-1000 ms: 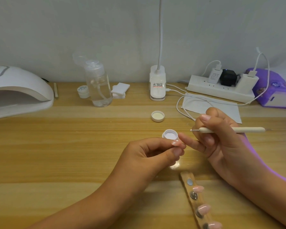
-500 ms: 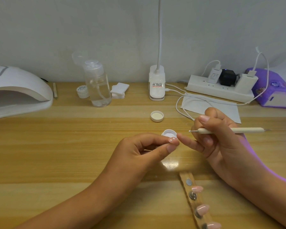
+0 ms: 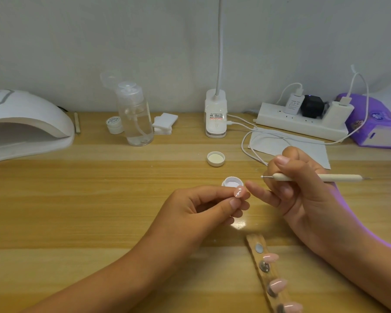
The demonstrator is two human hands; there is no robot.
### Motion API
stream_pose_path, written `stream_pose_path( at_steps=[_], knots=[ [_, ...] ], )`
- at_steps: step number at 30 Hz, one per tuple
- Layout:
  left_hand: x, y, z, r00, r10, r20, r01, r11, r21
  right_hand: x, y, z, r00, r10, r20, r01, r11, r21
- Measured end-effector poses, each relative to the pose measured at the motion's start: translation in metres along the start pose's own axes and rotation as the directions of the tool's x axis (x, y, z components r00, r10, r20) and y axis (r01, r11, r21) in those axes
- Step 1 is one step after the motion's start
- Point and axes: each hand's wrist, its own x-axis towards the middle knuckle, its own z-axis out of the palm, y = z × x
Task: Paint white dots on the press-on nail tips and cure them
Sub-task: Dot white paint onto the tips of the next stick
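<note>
At the far left of the pale wooden table sits a white domed curing lamp, with a thin wooden stick just beside its right edge. Further right along the far side stand a small white round jar, a clear plastic pump bottle and a stack of white cotton pads, then the white base of a clip lamp.

Nearer, a white round lid lies upturned, and a small open white paint pot sits just beyond the fingertips of the left hand. That hand pinches a glossy pink press-on nail tip between thumb and forefinger; small white marks show on it. The right hand grasps a cream dotting tool held level, its metal point facing left, while one straight finger reaches almost to the pinched tip.

Near the bottom edge lies a wooden strip carrying more pink nail tips. At the far right are a white power strip, a white paper sheet and a purple tissue pack.
</note>
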Motion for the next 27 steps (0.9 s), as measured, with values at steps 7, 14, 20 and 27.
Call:
stream_pose_path(
  at_steps=[7,14,20,27],
  knots=[
    [0.0022,-0.0006,-0.0024,1.000,0.001,0.000,-0.001,1.000,0.029,-0.0004,0.0015,0.0008,1.000,0.004,0.013,-0.004,1.000,-0.013],
    [0.0025,-0.0022,-0.0031,1.000,-0.009,0.013,0.008,0.996,0.089,-0.0003,0.0030,0.0017,1.000,0.022,0.014,-0.022,0.999,-0.023],
    [0.0014,-0.0014,-0.0008,0.999,-0.019,0.026,0.016,0.994,0.113,-0.0007,0.0033,0.0015,0.999,0.040,0.035,-0.039,0.999,-0.028],
    [0.0003,0.0003,-0.0003,0.999,-0.019,0.033,0.015,0.994,0.111,-0.0012,0.0025,0.0039,0.997,0.069,0.023,-0.067,0.996,-0.064]
  ],
)
